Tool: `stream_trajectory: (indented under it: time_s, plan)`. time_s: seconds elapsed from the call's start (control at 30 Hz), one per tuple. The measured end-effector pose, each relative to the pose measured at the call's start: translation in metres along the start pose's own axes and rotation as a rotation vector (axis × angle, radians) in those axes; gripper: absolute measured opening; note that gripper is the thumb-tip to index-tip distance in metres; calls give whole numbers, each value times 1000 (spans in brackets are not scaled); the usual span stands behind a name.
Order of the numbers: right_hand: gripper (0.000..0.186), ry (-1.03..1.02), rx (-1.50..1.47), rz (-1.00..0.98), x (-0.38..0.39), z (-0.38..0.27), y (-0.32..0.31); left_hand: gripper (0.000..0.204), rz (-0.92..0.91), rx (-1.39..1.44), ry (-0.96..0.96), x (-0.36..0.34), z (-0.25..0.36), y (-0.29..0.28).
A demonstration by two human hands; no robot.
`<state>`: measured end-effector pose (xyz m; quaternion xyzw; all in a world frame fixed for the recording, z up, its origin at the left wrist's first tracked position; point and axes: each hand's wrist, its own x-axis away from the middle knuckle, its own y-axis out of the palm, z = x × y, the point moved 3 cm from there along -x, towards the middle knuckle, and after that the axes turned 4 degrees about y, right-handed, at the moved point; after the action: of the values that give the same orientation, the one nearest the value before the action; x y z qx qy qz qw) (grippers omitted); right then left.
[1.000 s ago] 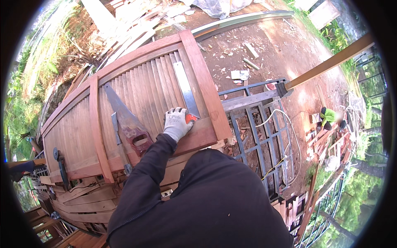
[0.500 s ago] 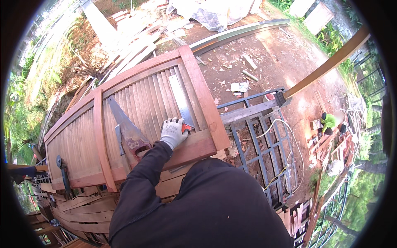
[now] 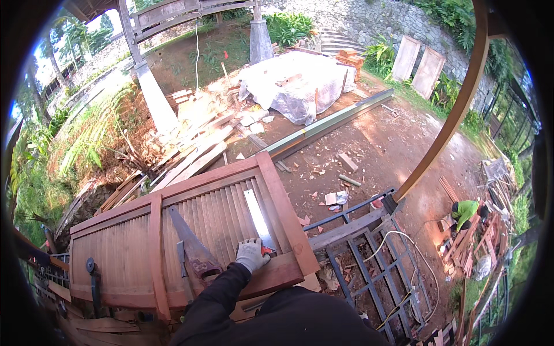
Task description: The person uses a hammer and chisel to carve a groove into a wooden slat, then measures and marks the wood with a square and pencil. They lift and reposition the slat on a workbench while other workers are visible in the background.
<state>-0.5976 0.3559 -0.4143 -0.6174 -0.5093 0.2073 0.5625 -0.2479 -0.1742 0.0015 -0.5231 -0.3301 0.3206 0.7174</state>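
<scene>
Head view, left hand: gloved left hand [image 3: 251,254] is down on the louvred wooden door panel [image 3: 190,230], fingers curled around a small red-tipped marker [image 3: 267,250]; looks like a closed grip, though the tool is mostly hidden by the glove.
Head view, right hand: nowhere in the picture, so nothing to report on its state.
Head view, metal ruler: long flat metal ruler [image 3: 258,218] lies on the slats, its near end touching the glove on the hand's right side.
Head view, ruler axis: runs away from the person, near end at the hand, far end pointing up the panel toward its upper rail, leaning slightly left.
Head view, nearer hand: the left, plainly; it is the only one showing and it sits right at the ruler's near end.
Head view, handsaw: handsaw [image 3: 193,251] rests just left of the hand, handle toward the person, blade tip pointing away, roughly parallel to the ruler.
Head view, surroundings: black clamp [image 3: 92,279] on the panel's left part, metal frame [image 3: 369,259] to the right, a person in green [image 3: 463,211] crouching well apart on the dirt ground.
</scene>
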Motion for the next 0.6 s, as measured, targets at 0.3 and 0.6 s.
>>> stream_trajectory:
  time_s: [0.3, 0.6]
  plan:
    - [29, 442, -284, -152, -27, -4, 6, 52, 22, 436, -191, 11, 3, 1]
    - [28, 549, -475, -107, -8, 25, -17, 73, 82, 487, -350, 29, 6, 20]
